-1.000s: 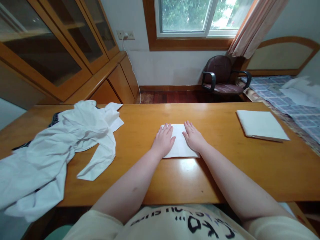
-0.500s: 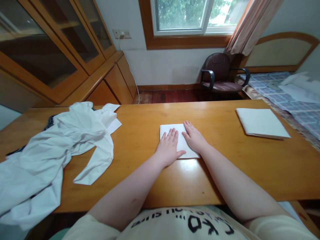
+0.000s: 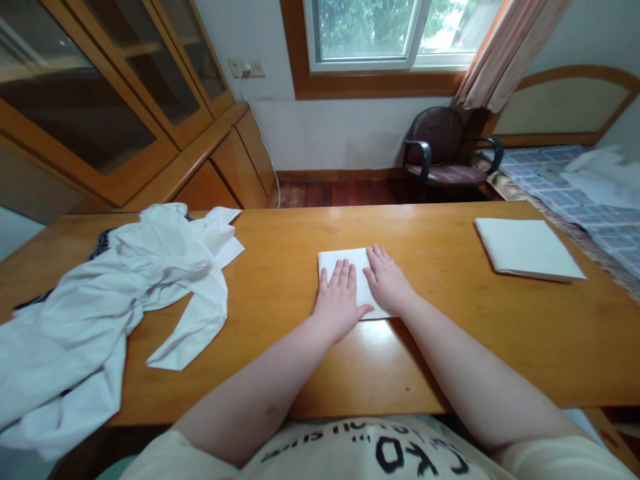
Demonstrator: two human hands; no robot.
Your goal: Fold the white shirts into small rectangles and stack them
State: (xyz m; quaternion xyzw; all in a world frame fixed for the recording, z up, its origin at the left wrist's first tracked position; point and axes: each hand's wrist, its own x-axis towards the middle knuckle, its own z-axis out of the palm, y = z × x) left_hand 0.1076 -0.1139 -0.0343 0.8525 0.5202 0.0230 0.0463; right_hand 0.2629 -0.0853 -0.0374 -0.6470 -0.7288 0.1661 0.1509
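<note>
The left hand (image 3: 341,300) lies flat, palm down, its fingers slightly spread and its thumb stretched out towards the other hand. The right hand (image 3: 387,280) is also flat and palm down, fingers close together and slanting away and inward, thumb held apart. Neither pinches anything; both rest on the small folded white cloth (image 3: 362,283), a roughly square bundle directly beneath them. Its far left corner shows beyond the left fingertips, a strip of it lies bare between the hands, and the right hand covers its right edge.

Under the cloth is the glossy wooden worktop (image 3: 280,280). Well to the right of the hands and slightly farther off, a larger folded white cloth (image 3: 530,248) lies flat. Well to their left, a rumpled white garment (image 3: 170,267) sprawls with a sleeve-like end reaching towards the hands; a dark patterned fabric (image 3: 101,243) peeks from beneath it.

Beyond the worktop, far left of the hands, is a glass-fronted wooden cabinet (image 3: 180,133). A sliding window (image 3: 365,33) faces them, with a brown armchair (image 3: 440,143) and a plaid-covered bed (image 3: 565,173) off to the far right.
</note>
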